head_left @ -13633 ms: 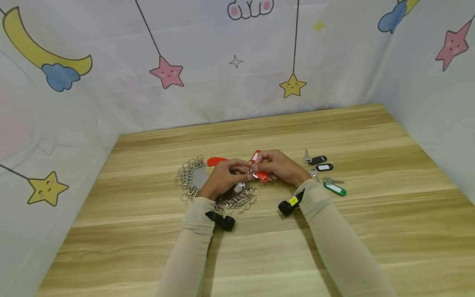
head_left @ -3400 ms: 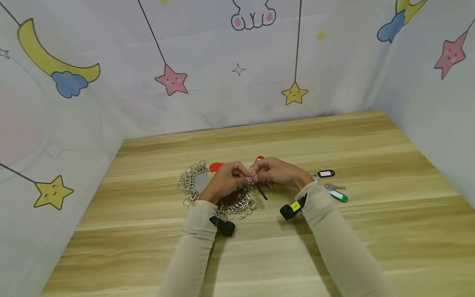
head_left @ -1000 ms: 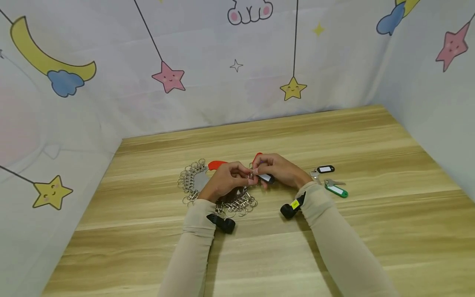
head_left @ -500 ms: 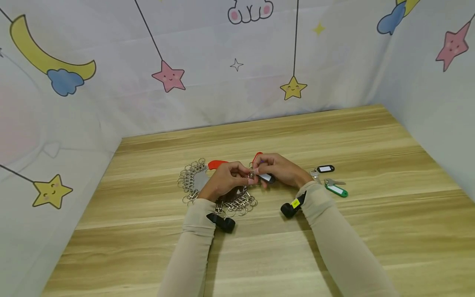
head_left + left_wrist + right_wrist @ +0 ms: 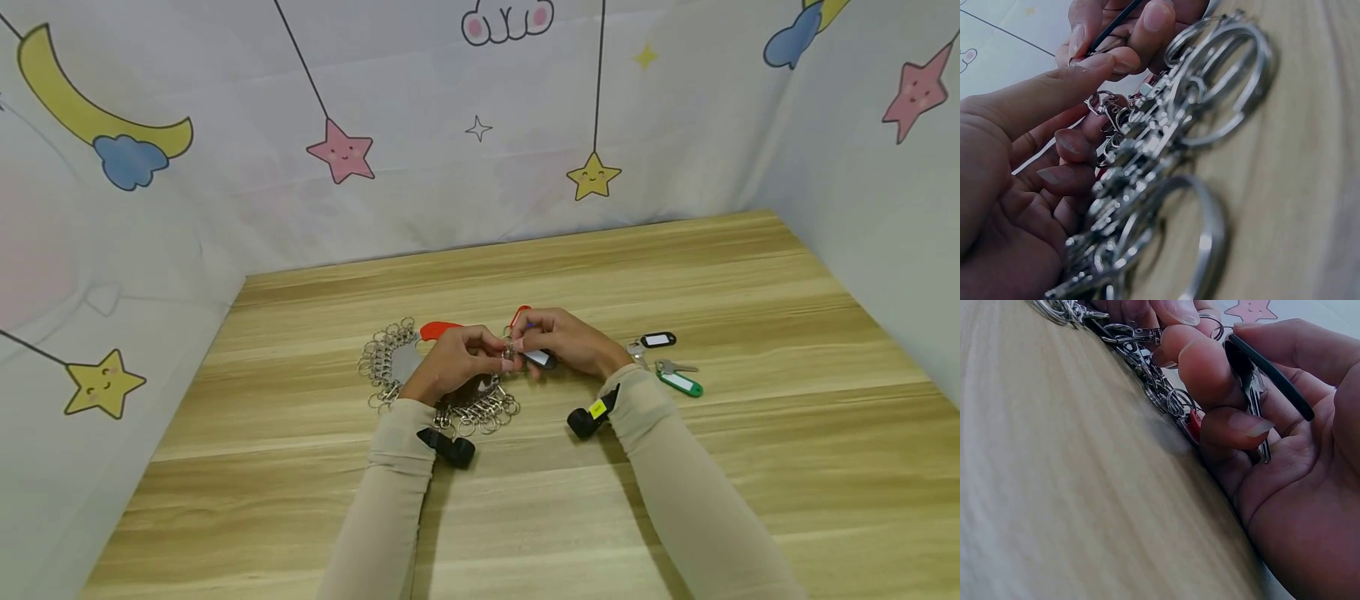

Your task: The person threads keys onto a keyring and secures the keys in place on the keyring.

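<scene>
My left hand [image 5: 459, 360] reaches over a grey plate [image 5: 405, 360] fringed with metal snap hooks and split rings. It pinches one split ring [image 5: 1213, 326], which hangs from a snap hook [image 5: 1132, 334] in the right wrist view. Facing it, my right hand [image 5: 566, 340] pinches a black key tag [image 5: 540, 359] with a white label, close to that ring. A silver key [image 5: 1255, 400] goes with the tag and lies among the right fingers. Whether the tag's loop is threaded on the ring is hidden by the fingertips. Behind the right fingers a red key tag [image 5: 521, 314] shows partly.
Right of the hands lie another black key tag [image 5: 659, 340], a green key tag [image 5: 679, 383] and loose keys [image 5: 675, 367]. A red part [image 5: 438, 330] sits at the plate's far edge. Printed cloth walls [image 5: 420, 200] enclose the wooden table [image 5: 480, 533].
Earlier, the hands worked on a red tag and two black tags lay at right; one black tag is now in the right hand. Over the last second the hands stay nearly still.
</scene>
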`<control>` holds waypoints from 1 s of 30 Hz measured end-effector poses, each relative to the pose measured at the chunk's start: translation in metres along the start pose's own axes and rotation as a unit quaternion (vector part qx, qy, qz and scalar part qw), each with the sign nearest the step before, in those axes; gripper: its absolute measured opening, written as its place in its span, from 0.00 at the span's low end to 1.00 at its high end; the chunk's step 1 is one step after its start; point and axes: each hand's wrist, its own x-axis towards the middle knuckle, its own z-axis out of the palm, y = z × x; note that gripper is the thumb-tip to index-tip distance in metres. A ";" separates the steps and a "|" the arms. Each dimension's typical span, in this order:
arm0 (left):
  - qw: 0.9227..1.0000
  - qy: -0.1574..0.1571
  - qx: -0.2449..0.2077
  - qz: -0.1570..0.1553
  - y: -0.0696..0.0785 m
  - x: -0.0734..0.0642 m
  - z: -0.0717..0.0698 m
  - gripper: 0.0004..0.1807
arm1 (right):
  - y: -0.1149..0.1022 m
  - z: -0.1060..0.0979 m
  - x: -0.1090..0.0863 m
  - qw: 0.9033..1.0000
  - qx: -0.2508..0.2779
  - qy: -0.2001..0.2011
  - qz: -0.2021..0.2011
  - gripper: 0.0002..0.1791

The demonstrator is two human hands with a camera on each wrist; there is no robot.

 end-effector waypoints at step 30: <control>0.999 -0.011 0.039 0.014 -0.003 0.003 -0.003 0.14 | 0.000 0.002 0.001 1.000 0.014 0.015 0.004 0.08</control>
